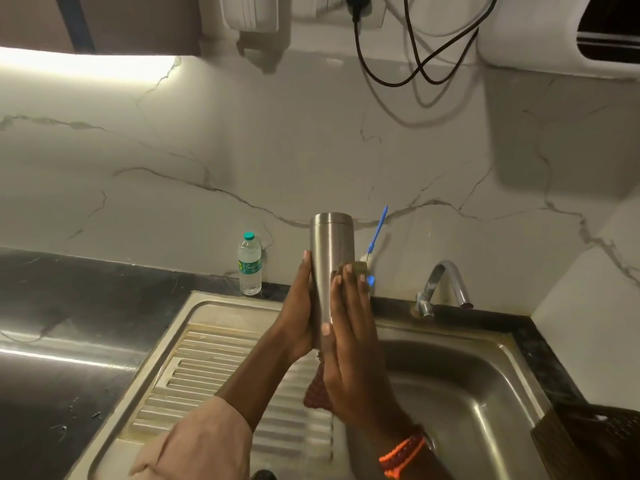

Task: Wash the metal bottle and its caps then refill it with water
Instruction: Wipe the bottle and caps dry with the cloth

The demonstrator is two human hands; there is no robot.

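You hold the metal bottle [331, 258] upright at frame centre, above the sink [460, 386]. Your left hand [298, 317] wraps its lower body. Your right hand [349, 327] lies flat, fingers straight, pressing a scrub pad [358, 268] against it. Bottle contents and mouth are hidden. A capped plastic bottle [249, 265] stands on the tabletop [69, 323], contents unclear.

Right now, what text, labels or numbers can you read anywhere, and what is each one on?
"Sug...": cursive start of a word on the green label of the clear plastic water bottle; the rest is too blurred to read.
Silver metal bottle: no text visible.
Nothing else carries readable text.
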